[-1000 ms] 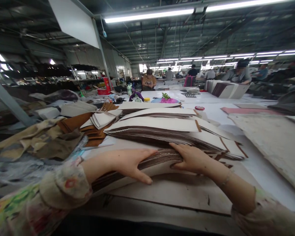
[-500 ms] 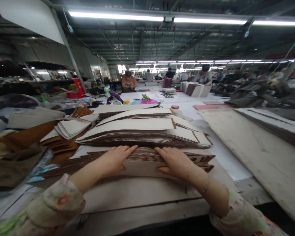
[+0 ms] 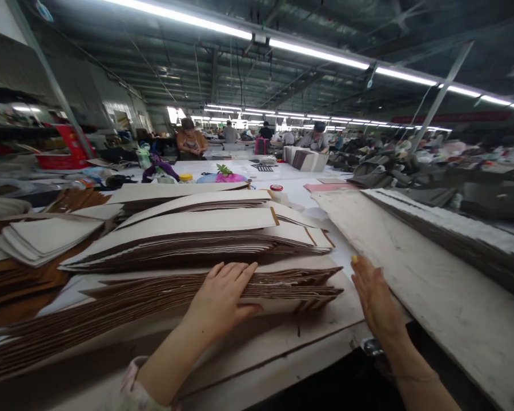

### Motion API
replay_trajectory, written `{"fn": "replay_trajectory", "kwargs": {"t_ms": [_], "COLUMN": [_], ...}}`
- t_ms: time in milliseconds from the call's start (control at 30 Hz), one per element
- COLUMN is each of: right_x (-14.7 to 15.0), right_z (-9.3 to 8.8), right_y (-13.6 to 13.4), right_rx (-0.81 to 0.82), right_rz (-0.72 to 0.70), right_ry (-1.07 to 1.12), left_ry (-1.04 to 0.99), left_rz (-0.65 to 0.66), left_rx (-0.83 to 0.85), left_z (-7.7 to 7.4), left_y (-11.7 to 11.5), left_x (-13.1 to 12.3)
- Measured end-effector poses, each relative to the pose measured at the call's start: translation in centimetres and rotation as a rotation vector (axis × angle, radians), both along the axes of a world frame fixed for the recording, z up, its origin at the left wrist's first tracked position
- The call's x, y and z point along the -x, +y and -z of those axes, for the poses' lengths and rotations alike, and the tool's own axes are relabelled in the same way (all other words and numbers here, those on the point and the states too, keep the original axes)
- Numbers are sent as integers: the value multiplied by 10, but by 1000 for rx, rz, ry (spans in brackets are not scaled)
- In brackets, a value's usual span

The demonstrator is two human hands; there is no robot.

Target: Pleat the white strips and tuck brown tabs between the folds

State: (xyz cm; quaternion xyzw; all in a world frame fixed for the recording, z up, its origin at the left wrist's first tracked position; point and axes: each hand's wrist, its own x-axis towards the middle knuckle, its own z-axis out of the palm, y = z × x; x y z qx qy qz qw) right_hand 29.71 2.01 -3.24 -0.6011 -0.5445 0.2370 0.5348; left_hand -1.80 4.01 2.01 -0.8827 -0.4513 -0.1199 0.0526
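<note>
A fanned stack of brown-edged leather-like strips (image 3: 163,288) leans along the near side of the table. Over its top edge curl the fingers of my left hand (image 3: 223,297), with the thumb on the near face. To the right, my right hand (image 3: 374,297) is raised apart from the stack, its fingers stretched out. Something small and yellow (image 3: 354,259) shows at a right fingertip. Just behind the held stack lies a pile of similar strips, white on top (image 3: 201,222) with dark edges.
A pale board (image 3: 364,228) lies on the right, bearing a long stack of white-topped dark pieces (image 3: 449,228). White and brown pieces (image 3: 51,234) lie at left. Farther back are a pink pot with a plant (image 3: 228,174), a red-lidded jar (image 3: 276,188) and co-workers (image 3: 191,140).
My right hand has let go of the stack and moved right and up. My left hand stays on the stack, nearer its right end. The view has swung right.
</note>
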Motion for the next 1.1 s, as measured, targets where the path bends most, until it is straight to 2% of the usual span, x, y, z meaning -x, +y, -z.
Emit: {"fn": "replay_trajectory", "kwargs": {"t_ms": [67, 133, 267, 333, 467, 600, 667, 767, 867, 967, 1033, 1100], "right_x": [-4, 7, 50, 66, 77, 86, 91, 99, 106, 106, 102, 97], "right_z": [15, 18, 7, 1, -4, -5, -7, -10, -10, -14, -23, -35], "right_y": [1, 5, 15, 19, 24, 30, 33, 39, 45, 48, 46, 43], "right_rx": [68, 83, 85, 87, 56, 89, 69, 86, 195, 184, 178, 255], "right_rz": [4, -10, -149, -249, -202, -309, -300, -291, -421, -412, -416, -568], "right_ry": [66, 131, 197, 306, 396, 584, 693, 731, 719, 623, 403, 31], "left_ry": [-3, -6, -9, -12, -20, -28, -30, -27, -32, -44, -47, -50], "left_rz": [9, 13, 1, -13, -13, -30, -32, -24, -20, -15, -30, -54], "left_rx": [-4, -7, -7, 0, 23, 27, 21, 7, -7, -14, -16, -18], "left_z": [1, 2, 2, 2, 1, 2, 3, 4, 4, 4, 4, 3], "left_y": [-1, -2, -4, -4, -5, -6, -6, -5, -3, -3, -4, -5], "left_x": [2, 2, 1, 1, 1, 1, 1, 1, 2, 3, 2, 2]}}
